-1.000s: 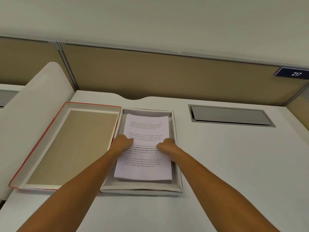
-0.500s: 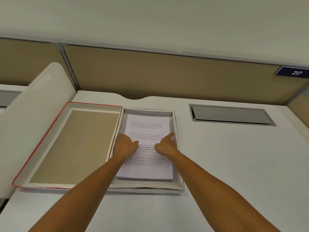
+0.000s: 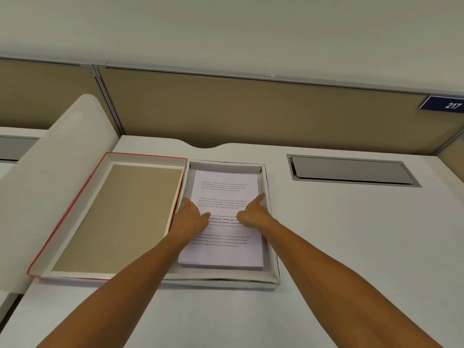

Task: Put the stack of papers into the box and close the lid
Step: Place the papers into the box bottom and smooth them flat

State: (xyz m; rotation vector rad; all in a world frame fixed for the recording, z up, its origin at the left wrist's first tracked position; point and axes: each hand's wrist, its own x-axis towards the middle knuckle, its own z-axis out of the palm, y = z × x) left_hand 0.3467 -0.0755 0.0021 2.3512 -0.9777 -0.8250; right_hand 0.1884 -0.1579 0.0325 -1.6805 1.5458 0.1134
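Lying flat inside the box [image 3: 272,247] at the centre of the frame, the stack of papers [image 3: 226,197] runs its long side away from the person, with a strip of bare box floor showing at the far end and along the right wall. Both hands rest on top of the sheets and grasp nothing: the left hand [image 3: 192,216] lies loosely curled at the stack's left edge, and the right hand [image 3: 251,213] points a finger toward the box's right wall. The papers look settled, so the lid is what remains. The lid [image 3: 113,217], red-edged and lying inside up, sits in the left half of the frame, touching the box's left wall, its long side parallel to the box. It therefore lies straight to the left of both hands, and the left hand is much the nearer. Closing likely calls for lifting the lid, turning it over and setting it down squarely over the box on the white tabletop [image 3: 351,247].
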